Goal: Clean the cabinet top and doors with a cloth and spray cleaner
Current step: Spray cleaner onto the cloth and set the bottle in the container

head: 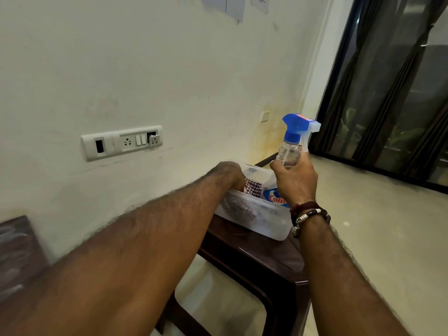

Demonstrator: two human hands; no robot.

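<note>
My right hand [297, 183] holds a clear spray bottle [289, 151] with a blue trigger head upright above a translucent plastic tub [266, 223]. The tub stands on a dark wooden table [261, 260] against the wall. My left hand [231, 174] reaches down into the tub, its fingers hidden behind the rim, next to a checked cloth [253, 189]. A blue and white Colin pack [275, 196] lies in the tub beside the cloth. Whether the left fingers grip the cloth is hidden.
A switch and socket panel [121, 141] is on the wall at left. A dark-framed window with curtains [392, 88] fills the right. Dark wooden furniture [17, 251] shows at the left edge. Pale floor [378, 234] lies right of the table.
</note>
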